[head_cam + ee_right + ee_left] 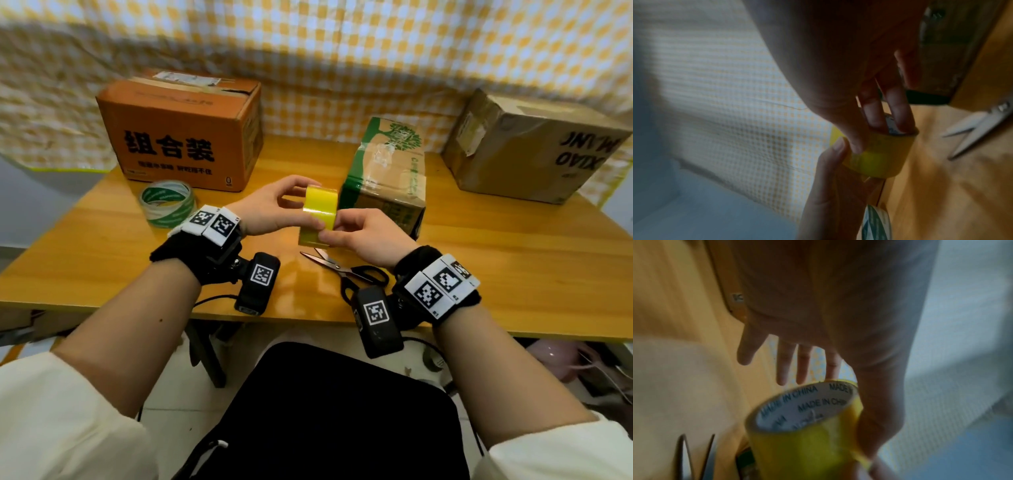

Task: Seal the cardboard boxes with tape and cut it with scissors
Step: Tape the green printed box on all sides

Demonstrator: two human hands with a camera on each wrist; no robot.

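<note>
A yellow tape roll point(320, 205) is held up over the table's front middle. My left hand point(291, 195) grips its upper part between thumb and fingers. My right hand point(329, 233) pinches its lower edge, where a short darker strip of tape shows. In the left wrist view the roll point(803, 431) shows its white core, printed "MADE IN CHINA", and my straight fingers point(803, 366) stand behind it. The right wrist view has my thumb point(856, 144) on the roll point(877, 160). Black-handled scissors point(346, 270) lie open on the table under my hands. The green-printed cardboard box point(387, 171) stands just behind.
An orange box point(178, 130) sits at the back left, a plain brown box point(534, 144) at the back right. A green-and-white tape roll point(168, 204) lies left of my hands. The wooden table point(513, 260) ends close to my lap. A yellow checked cloth hangs behind.
</note>
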